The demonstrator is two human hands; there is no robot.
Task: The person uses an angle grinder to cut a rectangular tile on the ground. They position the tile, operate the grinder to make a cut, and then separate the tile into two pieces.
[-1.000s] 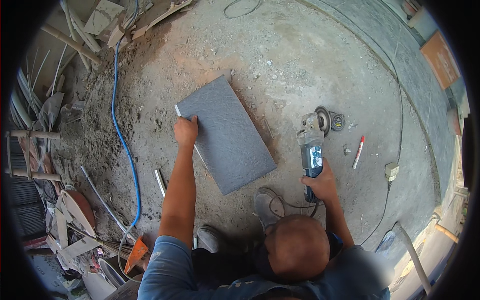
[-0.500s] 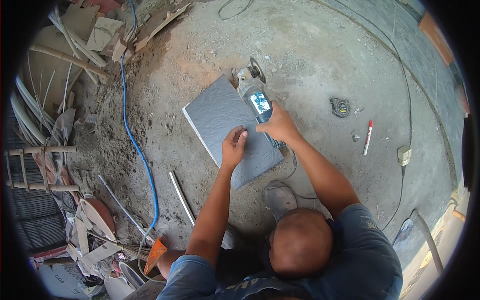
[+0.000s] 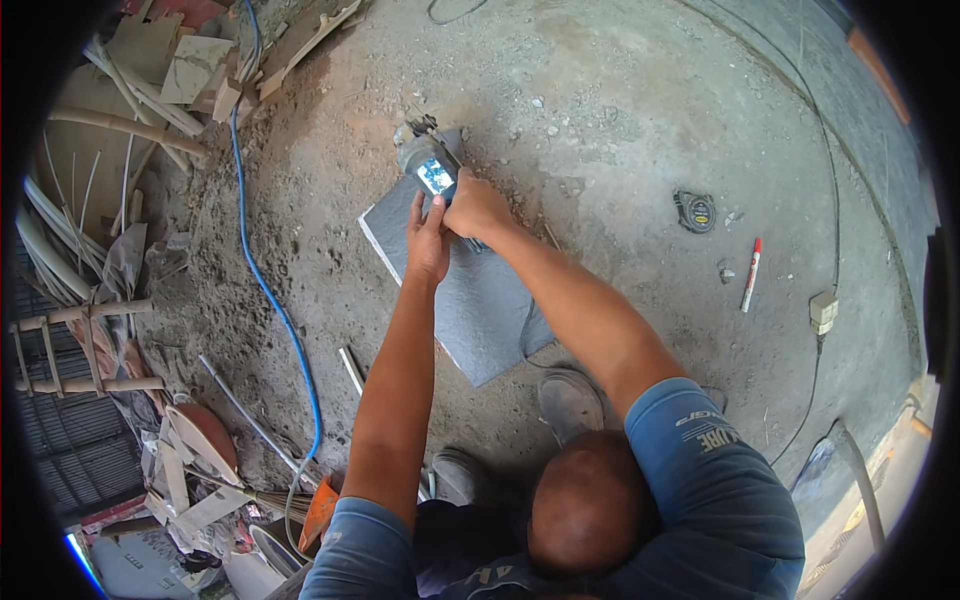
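An angle grinder (image 3: 430,170) with a dark blue body and metal head is held over the far end of a grey textured slab (image 3: 485,315). My right hand (image 3: 478,208) is closed around the grinder's body. My left hand (image 3: 428,240) is up against the near left side of the grinder, its thumb and fingers on the body. The grinder's disc shows only in part at the far end. The slab lies flat on the ground, its pale left edge showing, and my arms cover part of it.
To the right lie a tape measure (image 3: 695,212), a red-and-white marker (image 3: 752,275) and a cable with a pale plug connector (image 3: 823,312). A blue hose (image 3: 270,285) runs down the left, beside piled pipes (image 3: 65,235) and scraps. My shoes (image 3: 570,403) are near the slab.
My right hand has carried the grinder left and turned it toward the slab's far end. My left hand has moved up from over the slab onto the grinder.
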